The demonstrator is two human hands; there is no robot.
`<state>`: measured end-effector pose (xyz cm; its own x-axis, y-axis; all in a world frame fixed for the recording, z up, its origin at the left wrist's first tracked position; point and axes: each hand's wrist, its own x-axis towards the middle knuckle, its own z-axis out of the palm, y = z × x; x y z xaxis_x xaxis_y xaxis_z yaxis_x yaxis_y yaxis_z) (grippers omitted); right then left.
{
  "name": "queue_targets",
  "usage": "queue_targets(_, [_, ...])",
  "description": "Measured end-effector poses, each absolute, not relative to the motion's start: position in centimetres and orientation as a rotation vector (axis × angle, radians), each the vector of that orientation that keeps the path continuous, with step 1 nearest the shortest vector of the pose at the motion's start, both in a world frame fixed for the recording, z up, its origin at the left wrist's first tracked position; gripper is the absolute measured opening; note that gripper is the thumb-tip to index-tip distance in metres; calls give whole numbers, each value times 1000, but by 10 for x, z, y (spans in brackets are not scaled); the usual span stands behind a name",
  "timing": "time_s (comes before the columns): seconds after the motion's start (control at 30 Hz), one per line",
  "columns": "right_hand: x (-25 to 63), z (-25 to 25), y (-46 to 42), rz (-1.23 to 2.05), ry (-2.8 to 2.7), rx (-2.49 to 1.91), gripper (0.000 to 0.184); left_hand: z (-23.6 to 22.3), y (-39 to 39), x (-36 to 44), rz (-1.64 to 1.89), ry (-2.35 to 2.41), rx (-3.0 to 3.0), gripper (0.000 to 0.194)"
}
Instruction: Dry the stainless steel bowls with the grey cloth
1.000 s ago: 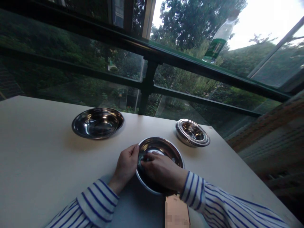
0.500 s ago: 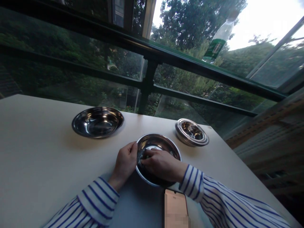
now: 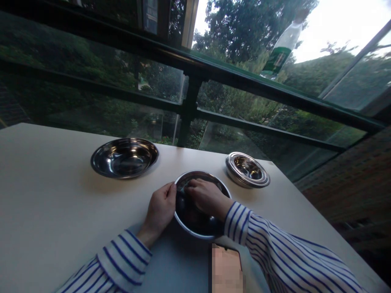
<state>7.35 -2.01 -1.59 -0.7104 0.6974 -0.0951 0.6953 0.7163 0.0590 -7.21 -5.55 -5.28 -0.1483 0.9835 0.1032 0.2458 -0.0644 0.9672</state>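
Observation:
My left hand [image 3: 160, 209] grips the left rim of a round stainless steel bowl [image 3: 190, 221] on the table, thumb on top of the edge. Inside that bowl is my right hand [image 3: 208, 197], reaching in over the right rim. Its fingers are curled together against the far left part of the inner wall. Whatever they press there, if anything, is hidden beneath them.
On the white table [image 3: 61, 203] stand a wide shallow steel bowl [image 3: 125, 160] at the back left and a stack of smaller steel bowls [image 3: 248, 170] at the back right. A phone [image 3: 227, 268] lies in front. Beyond the table runs a green railing [image 3: 232, 73] with a plastic bottle [image 3: 279, 55].
My right hand has shifted up and away from me inside the bowl, along its wall. The left hand keeps the same hold on the rim.

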Motion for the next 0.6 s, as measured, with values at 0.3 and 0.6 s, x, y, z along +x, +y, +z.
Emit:
queue_targets(0.3, [108,-1,-23,103,2651,1210,27,-51,-58,-71,1264,1502,1380,36])
queue_targets(0.6, [76,-12,-20,65,2852,999,24,-49,-54,-72,1274,1505,1419,33])
